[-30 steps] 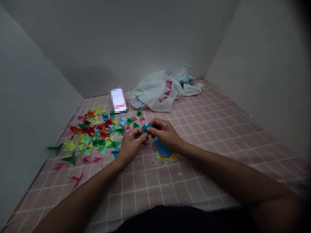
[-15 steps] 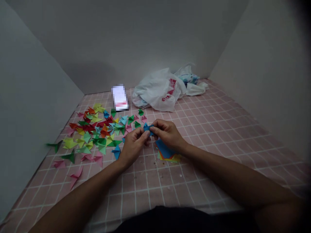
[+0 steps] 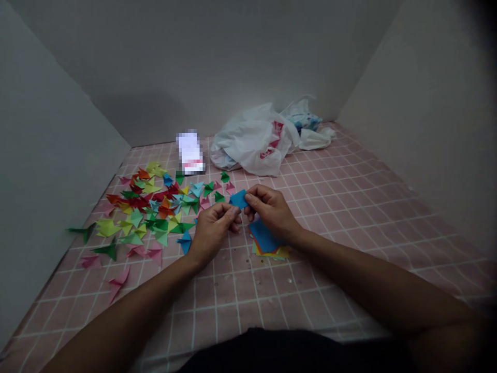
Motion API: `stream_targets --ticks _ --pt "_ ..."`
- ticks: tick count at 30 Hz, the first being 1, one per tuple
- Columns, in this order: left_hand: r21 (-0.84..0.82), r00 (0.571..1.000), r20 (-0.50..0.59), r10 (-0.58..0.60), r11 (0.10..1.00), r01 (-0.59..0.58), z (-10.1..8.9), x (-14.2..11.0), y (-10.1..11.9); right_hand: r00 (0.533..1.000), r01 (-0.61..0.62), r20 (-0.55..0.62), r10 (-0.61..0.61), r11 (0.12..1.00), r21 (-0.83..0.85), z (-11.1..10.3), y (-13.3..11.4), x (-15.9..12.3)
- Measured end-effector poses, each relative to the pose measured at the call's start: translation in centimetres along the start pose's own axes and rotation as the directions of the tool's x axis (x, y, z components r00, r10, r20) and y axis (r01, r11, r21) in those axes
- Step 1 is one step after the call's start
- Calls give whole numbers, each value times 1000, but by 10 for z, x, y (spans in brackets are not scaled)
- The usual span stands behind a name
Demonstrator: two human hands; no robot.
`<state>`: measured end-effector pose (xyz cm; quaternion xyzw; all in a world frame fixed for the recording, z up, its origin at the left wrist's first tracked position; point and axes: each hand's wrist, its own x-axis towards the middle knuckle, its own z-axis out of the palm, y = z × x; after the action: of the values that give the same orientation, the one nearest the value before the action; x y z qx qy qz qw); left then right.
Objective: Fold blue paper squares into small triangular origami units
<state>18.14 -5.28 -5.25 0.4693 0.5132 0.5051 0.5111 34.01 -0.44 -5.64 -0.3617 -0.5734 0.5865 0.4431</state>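
Observation:
A small folded piece of blue origami paper (image 3: 238,199) is held up between my two hands. My left hand (image 3: 215,228) pinches its lower left edge between thumb and fingers. At its right corner, the thumb and forefinger of my right hand (image 3: 268,208) grip it. Under my right hand lies a stack of square paper (image 3: 265,237), blue on top, with orange, yellow and pale green edges showing below. To the left, many folded paper cranes (image 3: 157,225) in green, red, yellow, pink and blue are spread over the cloth. One blue crane (image 3: 185,241) lies close to my left wrist.
A phone (image 3: 190,152) with a lit, blurred screen stands behind the cranes. A crumpled white plastic bag (image 3: 252,140) with red print lies at the back, beside a bluish bundle (image 3: 305,119). Pale walls enclose the pink checked cloth (image 3: 349,197) on three sides.
The blue paper has turned, so a flat squarish face now shows where pointed flaps showed before. My fingers have shifted on it. The view has moved slightly.

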Motion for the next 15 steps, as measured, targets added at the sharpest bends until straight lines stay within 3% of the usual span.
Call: stream_targets --ticks 7,15 --pt "49 999 4 45 998 -45 -1 0 2 999 -13 33 11 997 71 -2 0 1" --pt "19 998 -30 56 998 -55 -4 2 -2 997 60 45 -57 996 -64 2 2 -1"
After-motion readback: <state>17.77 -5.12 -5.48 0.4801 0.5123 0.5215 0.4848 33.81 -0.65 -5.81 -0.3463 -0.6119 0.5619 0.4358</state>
